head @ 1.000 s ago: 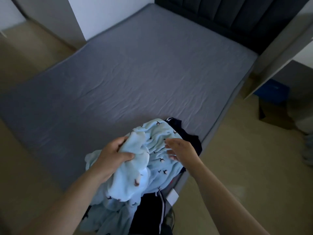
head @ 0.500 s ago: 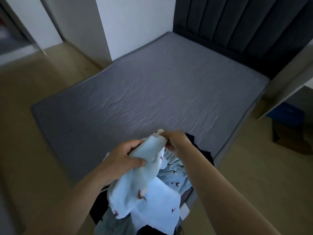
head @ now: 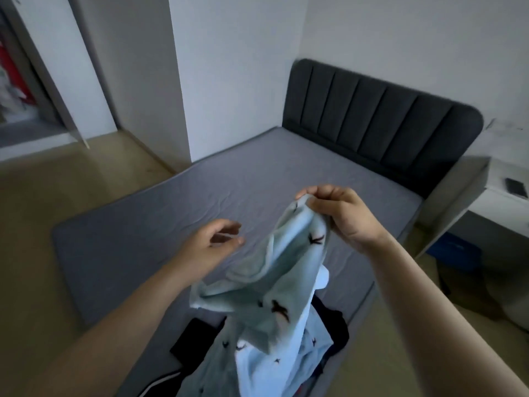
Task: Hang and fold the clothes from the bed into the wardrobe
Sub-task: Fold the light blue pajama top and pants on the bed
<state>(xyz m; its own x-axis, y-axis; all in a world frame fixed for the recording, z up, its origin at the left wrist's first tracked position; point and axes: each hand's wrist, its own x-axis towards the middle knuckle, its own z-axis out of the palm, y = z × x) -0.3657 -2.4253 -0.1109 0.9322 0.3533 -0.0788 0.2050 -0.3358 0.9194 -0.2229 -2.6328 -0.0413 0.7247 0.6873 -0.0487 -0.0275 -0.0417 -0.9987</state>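
Light-blue garment [head: 286,267] with small dark print, pinched at its top edge between thumb and curled fingers [head: 323,193] of right hand [head: 343,216], held up above the bed [head: 171,224]. Hangs down to the bed's near edge, onto dark clothes [head: 194,336] piled there. Left hand [head: 209,247] just beside the fabric, above the bed, fingers [head: 229,227] loosely half-curled, gripping nothing.

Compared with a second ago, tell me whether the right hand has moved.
Yes. The right hand has risen off the dark clothes pile at the bed's near edge, pinching the light blue garment and lifting it above the mattress.
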